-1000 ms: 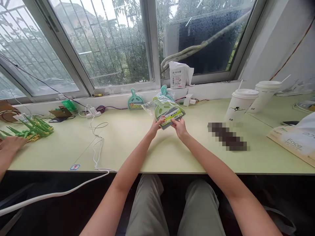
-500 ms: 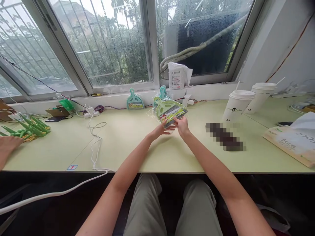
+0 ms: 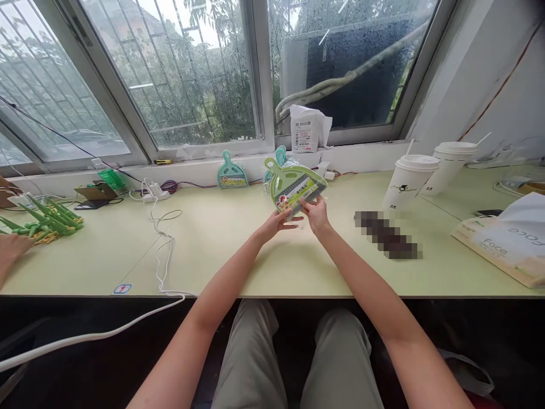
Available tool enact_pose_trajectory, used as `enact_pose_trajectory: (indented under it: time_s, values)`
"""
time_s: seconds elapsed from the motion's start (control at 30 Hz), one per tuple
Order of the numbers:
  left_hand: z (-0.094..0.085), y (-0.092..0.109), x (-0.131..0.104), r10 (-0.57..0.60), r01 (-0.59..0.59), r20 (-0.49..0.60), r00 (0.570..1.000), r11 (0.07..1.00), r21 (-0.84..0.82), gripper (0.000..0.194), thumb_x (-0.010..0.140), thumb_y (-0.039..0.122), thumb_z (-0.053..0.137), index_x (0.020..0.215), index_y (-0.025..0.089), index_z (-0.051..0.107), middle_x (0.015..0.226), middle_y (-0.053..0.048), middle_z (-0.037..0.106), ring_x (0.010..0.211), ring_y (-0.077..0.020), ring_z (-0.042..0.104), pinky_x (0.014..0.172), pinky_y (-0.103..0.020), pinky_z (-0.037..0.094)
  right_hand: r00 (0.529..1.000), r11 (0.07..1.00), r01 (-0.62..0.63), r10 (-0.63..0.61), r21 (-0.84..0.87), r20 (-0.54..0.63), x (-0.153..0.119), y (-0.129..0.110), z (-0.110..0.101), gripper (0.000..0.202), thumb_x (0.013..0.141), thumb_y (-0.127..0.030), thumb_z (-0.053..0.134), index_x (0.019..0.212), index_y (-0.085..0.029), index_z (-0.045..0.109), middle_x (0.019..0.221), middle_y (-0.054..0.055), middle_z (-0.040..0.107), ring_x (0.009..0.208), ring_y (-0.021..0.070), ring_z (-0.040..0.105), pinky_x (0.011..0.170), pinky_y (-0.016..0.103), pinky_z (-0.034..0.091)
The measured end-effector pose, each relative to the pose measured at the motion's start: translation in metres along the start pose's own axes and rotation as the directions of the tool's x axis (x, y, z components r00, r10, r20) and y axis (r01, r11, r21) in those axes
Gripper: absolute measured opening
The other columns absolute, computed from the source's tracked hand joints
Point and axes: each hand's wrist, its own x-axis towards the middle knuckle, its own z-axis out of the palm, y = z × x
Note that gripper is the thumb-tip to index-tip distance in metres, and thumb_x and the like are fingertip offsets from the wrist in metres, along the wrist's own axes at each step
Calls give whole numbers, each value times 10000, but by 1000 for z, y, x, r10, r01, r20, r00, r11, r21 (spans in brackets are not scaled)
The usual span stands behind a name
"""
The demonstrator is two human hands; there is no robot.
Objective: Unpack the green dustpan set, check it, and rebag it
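A green mini dustpan and brush set (image 3: 293,183) in clear plastic wrap is held up over the table, tilted, its handle toward the upper left. My left hand (image 3: 275,225) grips its lower left edge, with some fingers stretched out beneath. At the lower right edge, my right hand (image 3: 317,215) pinches it with the thumb on the label side. Behind it a teal dustpan set (image 3: 280,153) leans against the sill wall, mostly hidden. Another teal dustpan set (image 3: 232,172) leans there further left.
White cables (image 3: 164,250) run across the table (image 3: 221,250) on my left. Another person's hand (image 3: 15,250) rests by green and yellow pieces (image 3: 51,218). On the right are two paper cups (image 3: 409,182), a blurred-out dark item (image 3: 387,234) and a tissue pack (image 3: 502,244).
The green dustpan set has risen slightly and tipped up a little, more face-on to me. Both hands keep hold of it.
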Motion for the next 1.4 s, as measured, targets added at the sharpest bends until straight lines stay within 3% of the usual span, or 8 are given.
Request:
enact_pose_trajectory:
  time_s: [0.1, 0.2, 0.27, 0.5, 0.8, 0.93, 1.13, 1.4]
  values:
    - [-1, -2, 4, 39, -43, -123, 992, 998, -35, 512, 818, 490, 638, 1251, 228, 560, 1298, -104, 611, 1165, -285, 600, 944, -438, 496, 1000, 1000, -8, 7, 9, 15, 0, 1, 1, 488, 614, -164, 803, 1023, -253, 552, 890, -15, 709, 907, 183, 699, 861, 386, 599]
    - [-6, -5, 8, 123, -128, -284, 951, 992, 1, 459, 751, 399, 715, 1143, 192, 597, 1213, -90, 656, 1185, -262, 581, 989, -400, 469, 999, 999, -35, 36, -7, 41, -1, 6, 2, 483, 605, -158, 811, 1000, -247, 548, 891, -13, 706, 904, 183, 700, 855, 382, 604]
    - [-9, -6, 8, 141, -141, -324, 936, 990, 24, 437, 712, 340, 744, 1092, 183, 598, 1162, -83, 673, 1140, -257, 605, 979, -403, 477, 998, 998, -59, 60, -18, 37, 0, 10, 2, 458, 606, -149, 813, 964, -242, 544, 883, -13, 705, 900, 184, 700, 851, 377, 608]
    - [-14, -4, 5, 108, -86, -237, 965, 991, 102, 482, 737, 365, 726, 1146, 185, 546, 1105, -101, 688, 879, -253, 708, 874, -466, 540, 988, 987, -144, 147, -65, 44, 9, 11, -7, 361, 631, -133, 812, 872, -217, 558, 852, 1, 712, 845, 183, 708, 852, 382, 616]
    - [-14, -2, 1, 94, -77, -152, 984, 990, 115, 553, 773, 380, 713, 1245, 196, 491, 1133, -104, 675, 798, -222, 718, 852, -452, 565, 993, 993, -119, 119, -15, -9, 7, 19, -9, 350, 645, -112, 787, 899, -216, 569, 889, 9, 720, 909, 189, 709, 933, 404, 582]
    - [-13, -4, 2, 121, -110, -159, 980, 991, 79, 545, 756, 341, 723, 1223, 180, 494, 1151, -102, 664, 855, -218, 703, 826, -429, 586, 992, 992, -126, 127, -17, 24, 6, 18, -9, 358, 646, -129, 773, 917, -222, 559, 900, 5, 717, 942, 194, 705, 961, 399, 566]
    - [-12, -2, 1, 140, -129, -202, 969, 989, 67, 526, 746, 317, 719, 1199, 157, 503, 1185, -111, 651, 770, -184, 686, 766, -427, 605, 981, 988, -146, 152, -59, 118, 4, 13, -8, 424, 620, -106, 765, 956, -239, 542, 921, 2, 715, 1039, 209, 684, 1009, 397, 536]
    - [-10, -1, 1, 116, -102, -199, 973, 991, 82, 586, 727, 324, 729, 1229, 157, 478, 1141, -120, 669, 760, -194, 691, 742, -399, 600, 986, 986, -149, 154, -69, 58, 4, 19, -7, 403, 633, -117, 756, 951, -234, 539, 951, 13, 709, 1070, 214, 672, 1011, 401, 537]
